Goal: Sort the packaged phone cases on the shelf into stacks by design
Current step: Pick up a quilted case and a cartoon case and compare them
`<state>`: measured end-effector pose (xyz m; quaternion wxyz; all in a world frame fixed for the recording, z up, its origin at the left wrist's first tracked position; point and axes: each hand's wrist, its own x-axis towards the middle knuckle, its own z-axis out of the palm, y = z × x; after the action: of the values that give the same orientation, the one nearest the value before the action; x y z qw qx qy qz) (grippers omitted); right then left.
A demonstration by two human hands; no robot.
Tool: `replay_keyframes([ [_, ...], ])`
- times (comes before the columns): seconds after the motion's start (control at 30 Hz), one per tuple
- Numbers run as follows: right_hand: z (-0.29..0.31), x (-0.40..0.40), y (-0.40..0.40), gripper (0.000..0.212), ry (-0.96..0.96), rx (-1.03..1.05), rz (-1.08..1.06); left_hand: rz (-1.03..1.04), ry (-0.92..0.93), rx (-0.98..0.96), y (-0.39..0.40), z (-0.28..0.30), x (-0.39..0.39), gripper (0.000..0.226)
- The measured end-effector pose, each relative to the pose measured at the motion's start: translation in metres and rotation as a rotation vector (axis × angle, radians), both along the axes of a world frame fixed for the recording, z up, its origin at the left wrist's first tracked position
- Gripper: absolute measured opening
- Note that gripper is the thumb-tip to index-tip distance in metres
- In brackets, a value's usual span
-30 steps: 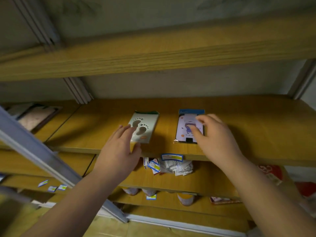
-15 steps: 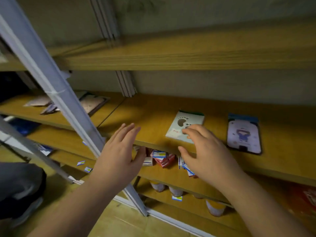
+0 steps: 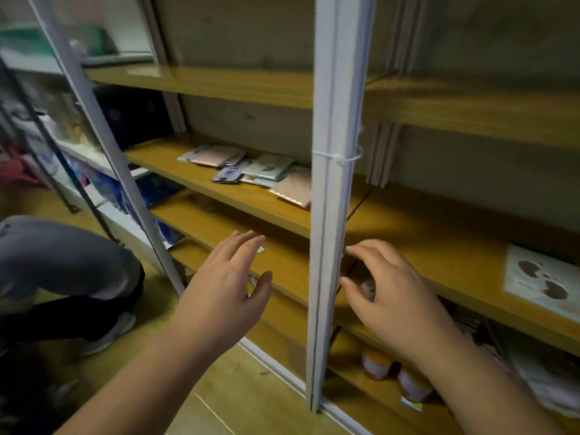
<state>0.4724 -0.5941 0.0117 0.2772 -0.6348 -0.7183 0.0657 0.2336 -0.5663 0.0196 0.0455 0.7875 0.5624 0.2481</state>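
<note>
Both hands are up in front of us and neither one holds a thing. Our left hand (image 3: 226,290) hangs in the air with fingers spread and loose, just left of the white upright post (image 3: 332,215). Our right hand (image 3: 395,296) hovers just right of that post, fingers gently curled over nothing, above the front edge of the wooden shelf (image 3: 439,246). Out at the right end of that shelf, near its front edge, lies the footprint case (image 3: 539,281), flat, well apart from our right hand. Past the post, on the left section of the shelf, sits a loose pile of packaged cases (image 3: 251,172), overlapping one another, spread from the back toward the front edge. Jars (image 3: 395,372) stand on a lower shelf. A person's leg in grey (image 3: 59,255) fills the left edge, blurred.
</note>
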Motion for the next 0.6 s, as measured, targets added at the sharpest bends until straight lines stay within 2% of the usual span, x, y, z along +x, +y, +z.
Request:
replay_keyframes([
  [0.27, 0.002, -0.120, 0.073, 0.048, -0.031, 0.012, 0.008, 0.032, 0.032, -0.051, 0.063, -0.003, -0.118, 0.065],
  [0.43, 0.004, -0.152, 0.113, 0.049, -0.034, -0.011, 0.002, 0.007, 0.020, -0.054, 0.102, -0.004, -0.140, 0.063],
  [0.6, 0.000, -0.164, 0.160, 0.051, -0.031, -0.014, -0.021, -0.029, -0.078, 0.014, 0.146, -0.003, -0.143, 0.050],
])
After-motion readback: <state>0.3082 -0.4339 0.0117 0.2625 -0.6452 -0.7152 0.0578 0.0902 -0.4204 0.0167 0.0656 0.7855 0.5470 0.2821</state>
